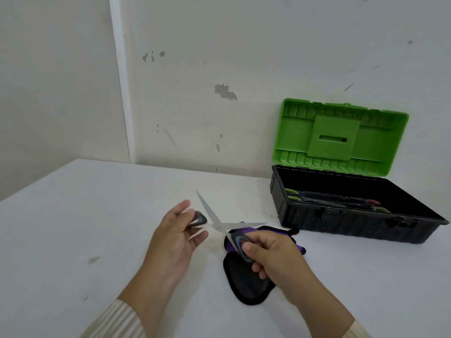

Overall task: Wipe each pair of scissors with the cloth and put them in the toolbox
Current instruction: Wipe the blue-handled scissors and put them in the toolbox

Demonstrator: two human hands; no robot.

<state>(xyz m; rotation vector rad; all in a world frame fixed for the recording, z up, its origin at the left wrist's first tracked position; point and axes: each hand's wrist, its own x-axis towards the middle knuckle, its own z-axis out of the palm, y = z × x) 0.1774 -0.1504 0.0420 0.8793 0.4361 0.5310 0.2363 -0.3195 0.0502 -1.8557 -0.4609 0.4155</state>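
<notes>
Cloth [246, 286]: we had it lying flat on the table, under and just behind our right hand, likely parked within reach for the wipe.
Right hand [273, 254]: we had it clamped on one scissor handle, low above the cloth.
Left hand [175, 237]: we gripped the other handle, fingers blurred.
Scissors [219, 222]: held between our hands, blades spread wide, probably to bare both edges for wiping.
Table [73, 215]: white, beneath both hands.
Toolbox [341, 223]: beyond our right hand, lid up; other scissors already lay inside.
</notes>
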